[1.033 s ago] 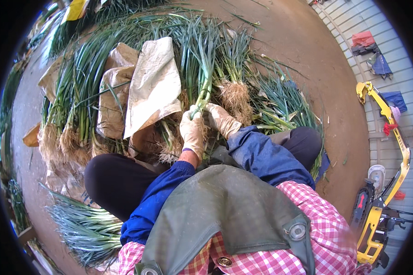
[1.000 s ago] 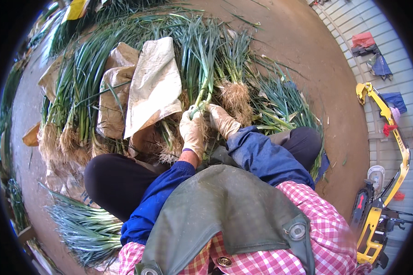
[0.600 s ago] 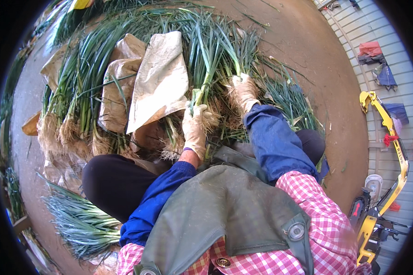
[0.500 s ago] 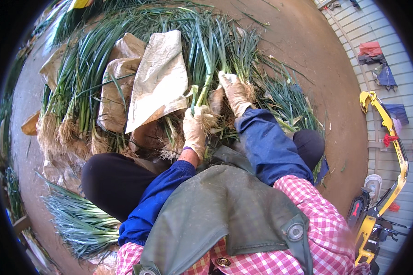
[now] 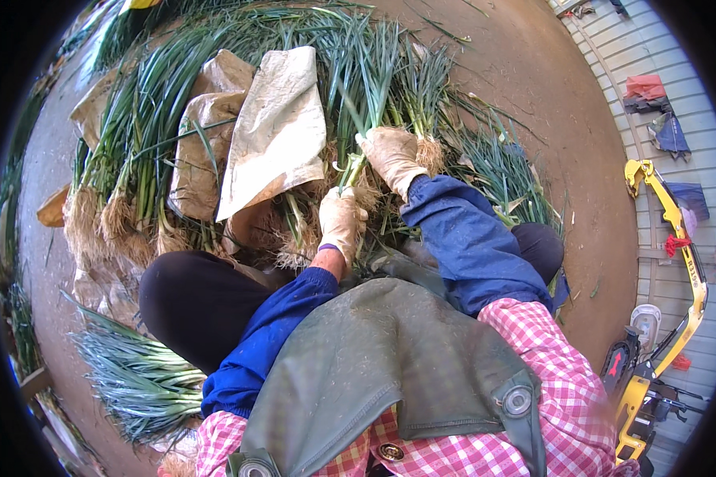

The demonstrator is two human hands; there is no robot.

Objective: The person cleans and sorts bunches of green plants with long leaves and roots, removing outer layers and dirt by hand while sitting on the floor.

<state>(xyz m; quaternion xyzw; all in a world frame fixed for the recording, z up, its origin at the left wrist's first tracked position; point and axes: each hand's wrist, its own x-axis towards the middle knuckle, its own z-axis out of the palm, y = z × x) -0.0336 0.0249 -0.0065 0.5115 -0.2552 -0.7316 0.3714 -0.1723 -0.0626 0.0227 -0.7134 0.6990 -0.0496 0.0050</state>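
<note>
My left hand (image 5: pixel 342 219), in a pale glove, is closed round the root end of a green onion (image 5: pixel 356 168) in front of my lap. My right hand (image 5: pixel 391 157), gloved too, is a little farther out and to the right, pinching green onion leaves (image 5: pixel 367 99) that fan away from me. Next to my right hand stands a rooted clump of green onions (image 5: pixel 430 147). Loose stalks with tangled pale roots (image 5: pixel 296 246) lie just left of my left hand. What lies inside both fists is mostly hidden.
Left of my hands lie a pale woven sack (image 5: pixel 272 131) and a large heap of rooted green onions (image 5: pixel 139 151). A pile of cleaner green onions (image 5: pixel 139 378) rests by my left knee. Cut leaves (image 5: pixel 509 179) are heaped at right; a yellow excavator (image 5: pixel 684 262) stands farther right.
My right hand has shifted left and closed over the leaves nearer my left hand. The left hand has dropped slightly toward me, still gripping the green onion's lower end.
</note>
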